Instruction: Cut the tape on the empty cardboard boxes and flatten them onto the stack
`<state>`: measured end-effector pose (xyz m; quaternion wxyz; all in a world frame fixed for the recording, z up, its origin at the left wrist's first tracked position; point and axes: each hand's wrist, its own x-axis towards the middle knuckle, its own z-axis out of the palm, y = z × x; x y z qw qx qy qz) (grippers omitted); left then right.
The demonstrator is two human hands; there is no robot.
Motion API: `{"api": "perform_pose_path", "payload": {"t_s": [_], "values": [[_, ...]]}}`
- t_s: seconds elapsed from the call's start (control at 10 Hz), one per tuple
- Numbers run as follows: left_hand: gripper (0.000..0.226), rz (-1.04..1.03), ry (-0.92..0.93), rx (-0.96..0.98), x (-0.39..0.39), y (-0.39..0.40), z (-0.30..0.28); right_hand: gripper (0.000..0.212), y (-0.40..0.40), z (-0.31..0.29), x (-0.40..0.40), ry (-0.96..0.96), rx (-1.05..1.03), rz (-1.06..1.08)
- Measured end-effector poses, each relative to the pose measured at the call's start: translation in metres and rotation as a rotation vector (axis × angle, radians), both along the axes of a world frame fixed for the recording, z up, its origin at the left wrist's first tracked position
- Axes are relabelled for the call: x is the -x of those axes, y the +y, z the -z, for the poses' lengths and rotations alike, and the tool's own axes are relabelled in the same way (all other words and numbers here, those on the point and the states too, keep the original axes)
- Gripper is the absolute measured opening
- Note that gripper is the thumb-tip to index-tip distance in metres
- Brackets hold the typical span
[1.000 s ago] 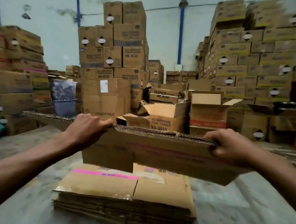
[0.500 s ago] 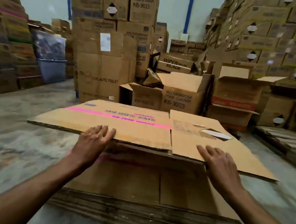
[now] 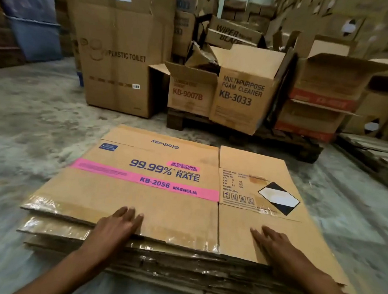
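Note:
A flattened cardboard box (image 3: 162, 190) with a pink stripe and "99.99% RATE" print lies on top of the stack of flattened boxes (image 3: 168, 266) on the floor. My left hand (image 3: 116, 226) rests palm down on its near edge, fingers spread. Palm down as well, my right hand (image 3: 275, 246) presses the box's right panel near a black-and-white diamond label (image 3: 279, 198). Neither hand holds anything. Clear tape remnants shine along the box's near edge.
Beyond the stack, open empty boxes stand on a wooden pallet (image 3: 247, 132): one marked KB-3033 (image 3: 242, 93), one KB-9007B (image 3: 187, 93). A tall "PLASTIC TOILET" box (image 3: 119, 56) is at the left, flat pallets (image 3: 371, 154) at the right. Bare concrete floor surrounds the stack.
The flattened box went from held upright by its top edge to lying flat on the stack. Both hands now press it down, and my view has tilted lower.

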<state>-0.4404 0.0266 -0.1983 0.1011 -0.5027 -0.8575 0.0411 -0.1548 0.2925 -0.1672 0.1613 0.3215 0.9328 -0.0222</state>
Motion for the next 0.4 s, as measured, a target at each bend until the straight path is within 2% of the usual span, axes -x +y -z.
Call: {"api": "perform_pose_path", "payload": {"t_s": [0.1, 0.2, 0.3, 0.4], "values": [[0.073, 0.03, -0.007, 0.116, -0.012, 0.0, -0.014, 0.091, -0.008, 0.002, -0.004, 0.02, 0.003, 0.033], [0.06, 0.049, -0.011, 0.182, -0.019, 0.002, -0.014, 0.082, -0.014, -0.003, -0.007, 0.006, 0.018, 0.082], [0.058, 0.077, -0.085, 0.198, -0.034, -0.002, -0.033, 0.075, -0.025, -0.016, -0.025, 0.043, 0.055, 0.123], [0.066, 0.065, -0.107, 0.179, -0.06, -0.01, -0.056, 0.074, -0.042, -0.04, -0.061, 0.039, 0.025, 0.136]]}}
